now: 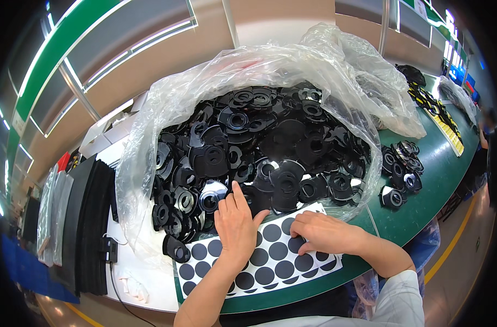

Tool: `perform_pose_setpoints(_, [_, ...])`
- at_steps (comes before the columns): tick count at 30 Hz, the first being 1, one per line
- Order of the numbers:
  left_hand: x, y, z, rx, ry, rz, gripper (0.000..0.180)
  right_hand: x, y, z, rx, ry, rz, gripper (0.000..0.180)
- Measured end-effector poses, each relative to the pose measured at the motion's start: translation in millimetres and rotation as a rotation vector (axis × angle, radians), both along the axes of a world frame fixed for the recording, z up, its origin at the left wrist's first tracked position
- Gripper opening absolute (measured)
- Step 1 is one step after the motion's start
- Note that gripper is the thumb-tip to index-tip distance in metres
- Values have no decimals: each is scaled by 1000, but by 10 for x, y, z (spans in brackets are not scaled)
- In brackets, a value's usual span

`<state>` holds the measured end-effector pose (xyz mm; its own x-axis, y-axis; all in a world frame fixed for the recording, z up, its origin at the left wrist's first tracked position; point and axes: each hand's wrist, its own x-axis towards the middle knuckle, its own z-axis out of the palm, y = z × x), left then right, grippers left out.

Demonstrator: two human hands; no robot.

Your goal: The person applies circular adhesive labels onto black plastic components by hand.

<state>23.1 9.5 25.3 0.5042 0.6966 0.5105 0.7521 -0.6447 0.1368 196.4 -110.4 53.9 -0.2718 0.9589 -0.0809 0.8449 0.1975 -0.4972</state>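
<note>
My left hand (237, 223) is over the upper edge of a white sheet (317, 209), its index finger stretched toward a heap of glossy black moulded plastic parts (286, 182) and its thumb spread to the right. It holds nothing that shows. Rows of round black stickers (284, 270) cover the sheet. On the sheet's right half, my right hand (324, 231) has its fingers curled down with the tips drawn together at one black round sticker (298, 243). Whether that sticker has lifted is hidden. Each part in the heap has a ringed round opening.
A clear plastic bag (136, 185) lies opened around the heap on the green table (417, 220). A smaller group of black parts (392, 197) sits to the right. Stacked black sheets (87, 218) stand at the left, beside a small black device (110, 249) with a cable.
</note>
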Motion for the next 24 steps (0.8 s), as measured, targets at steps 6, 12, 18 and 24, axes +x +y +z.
perform_pose_setpoints(6, [-70,46,10,-140,-191,-140,62,-2,47,38,-92,-6,52,35])
perform_pose_setpoints(12, [-93,13,161,-422,-409,-221,34,-69,-36,41,-50,45,-22,34])
perform_pose_setpoints(18, [-112,21,89,-1567,-1321,-601,9,-110,-122,30,22,-25,-78,34])
perform_pose_setpoints(24, [47,-276,-136,-2048,-1523,-634,5,-110,-168,107,201,-111,-3,22])
